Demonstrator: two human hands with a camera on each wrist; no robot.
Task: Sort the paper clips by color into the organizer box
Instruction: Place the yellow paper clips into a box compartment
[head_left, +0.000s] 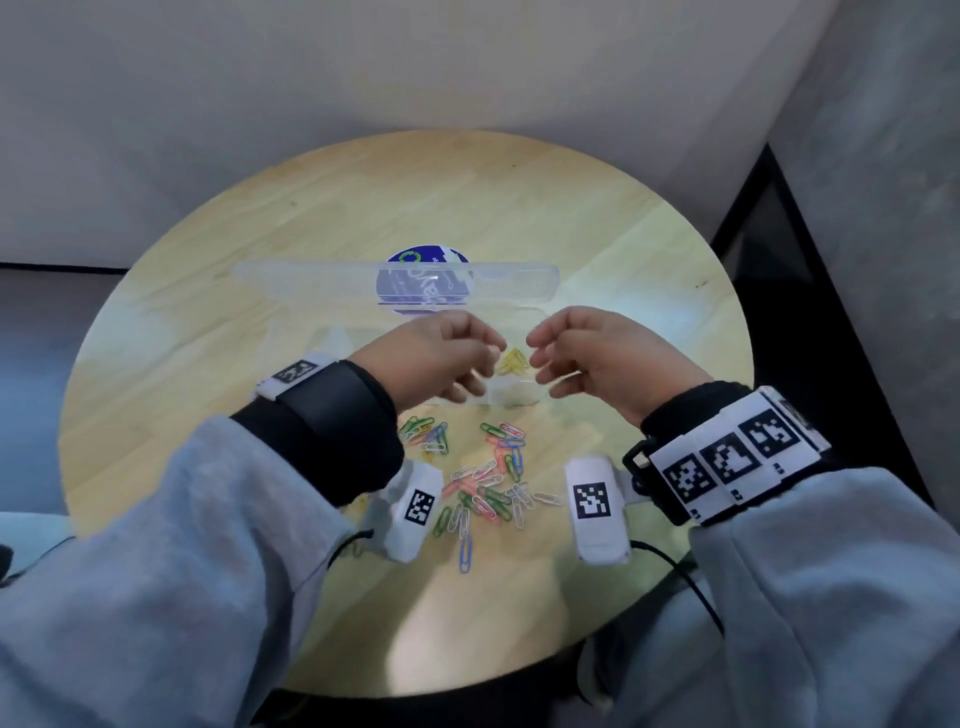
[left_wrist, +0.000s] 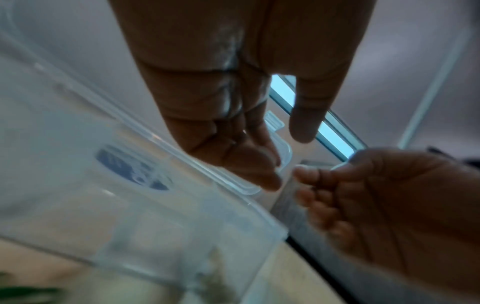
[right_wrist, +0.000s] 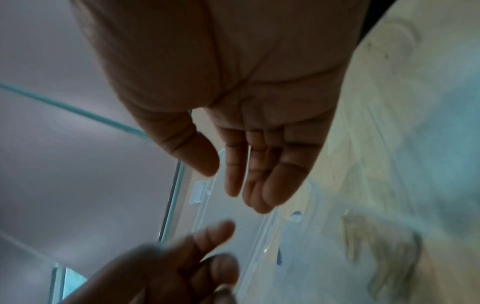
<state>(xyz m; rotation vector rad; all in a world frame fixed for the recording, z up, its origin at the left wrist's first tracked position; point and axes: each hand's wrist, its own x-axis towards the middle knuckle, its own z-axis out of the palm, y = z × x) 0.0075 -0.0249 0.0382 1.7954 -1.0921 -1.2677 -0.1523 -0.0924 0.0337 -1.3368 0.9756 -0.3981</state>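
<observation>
A clear plastic organizer box (head_left: 514, 397) sits mid-table with its lid (head_left: 311, 280) standing open behind it. Several yellow paper clips (head_left: 513, 362) lie in one compartment. A loose pile of mixed coloured paper clips (head_left: 488, 478) lies on the table in front of the box. My left hand (head_left: 488, 353) and right hand (head_left: 540, 358) hover close together over the box, fingers loosely bent and thumbs apart. The left wrist view shows the left hand (left_wrist: 285, 160) above the lid's edge. In the right wrist view the right hand (right_wrist: 231, 185) has nothing between its fingers.
The round wooden table (head_left: 467, 208) stands close to a pale wall. A round blue sticker (head_left: 426, 280) shows through the lid. A dark floor strip (head_left: 779, 249) runs past the table's right edge. Cables trail from both wrist cameras near the front edge.
</observation>
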